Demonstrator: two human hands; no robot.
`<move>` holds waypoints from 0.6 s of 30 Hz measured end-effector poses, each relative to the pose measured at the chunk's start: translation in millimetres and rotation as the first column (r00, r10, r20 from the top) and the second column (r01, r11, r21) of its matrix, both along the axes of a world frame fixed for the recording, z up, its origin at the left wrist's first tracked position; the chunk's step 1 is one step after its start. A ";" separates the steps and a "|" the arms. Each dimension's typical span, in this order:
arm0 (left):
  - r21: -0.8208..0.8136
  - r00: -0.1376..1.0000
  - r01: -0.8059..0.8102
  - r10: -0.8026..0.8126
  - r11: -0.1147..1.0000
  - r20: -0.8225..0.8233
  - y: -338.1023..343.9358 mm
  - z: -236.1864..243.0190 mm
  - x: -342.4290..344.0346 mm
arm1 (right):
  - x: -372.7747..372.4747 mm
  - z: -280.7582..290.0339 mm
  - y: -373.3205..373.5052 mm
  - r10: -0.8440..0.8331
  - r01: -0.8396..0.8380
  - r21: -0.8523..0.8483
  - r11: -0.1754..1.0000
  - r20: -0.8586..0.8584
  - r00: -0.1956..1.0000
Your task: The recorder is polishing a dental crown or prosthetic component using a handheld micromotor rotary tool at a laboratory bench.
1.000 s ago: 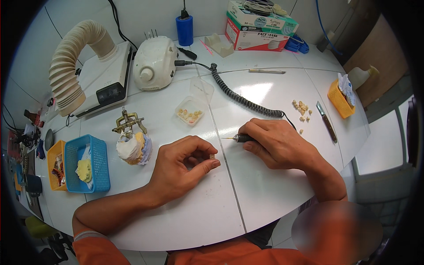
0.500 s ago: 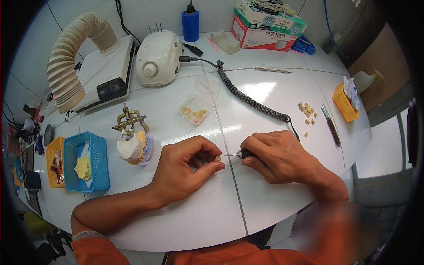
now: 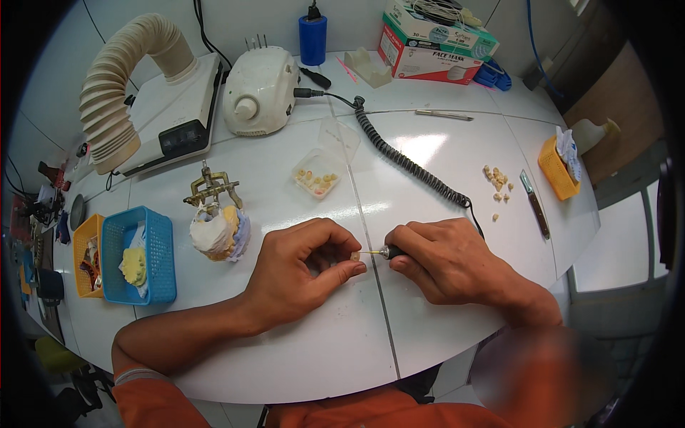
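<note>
Between the thumb and fingertips of my left hand (image 3: 296, 274) is a small tooth-coloured dental crown (image 3: 354, 257), mostly covered by the fingers. My right hand (image 3: 449, 267) is closed around a black rotary handpiece (image 3: 393, 251), pointed left. Its thin bur (image 3: 371, 252) reaches the crown's upper right side; whether it touches or sits just off it, I cannot tell. A coiled black cord (image 3: 410, 162) runs along the table from the white control unit (image 3: 257, 93). Beyond my hands stands a lidded clear plastic box (image 3: 314, 187) with several tooth-like pieces.
Left of my left hand are a dental cast (image 3: 212, 235) on a brass articulator (image 3: 210, 187), a blue basket (image 3: 158, 285) and a white machine with a ribbed hose (image 3: 107, 78). At right lie loose tooth pieces (image 3: 497, 178), a knife (image 3: 535, 205) and a yellow basket (image 3: 559, 171).
The bur has come closer to the crown and now shows a golden shine. My right hand has shifted slightly left and down. Both grips stay the same.
</note>
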State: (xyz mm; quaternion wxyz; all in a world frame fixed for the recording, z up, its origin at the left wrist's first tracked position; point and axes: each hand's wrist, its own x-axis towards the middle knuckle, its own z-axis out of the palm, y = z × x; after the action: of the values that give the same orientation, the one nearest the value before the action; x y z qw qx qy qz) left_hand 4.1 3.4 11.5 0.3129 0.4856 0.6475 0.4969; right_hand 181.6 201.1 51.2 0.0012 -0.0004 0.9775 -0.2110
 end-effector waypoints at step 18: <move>0.010 0.997 -0.049 0.049 0.999 0.055 1.2 -3.6 1.4 | 0.6 1.0 2.2 0.004 -0.004 0.029 1.000 0.020 1.000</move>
State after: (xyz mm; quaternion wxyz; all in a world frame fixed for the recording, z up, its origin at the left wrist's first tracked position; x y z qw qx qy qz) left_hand 5.5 4.6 7.9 0.3156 0.4576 0.6477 0.5211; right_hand 182.2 203.3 52.2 0.0114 -0.0003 0.9804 -0.1967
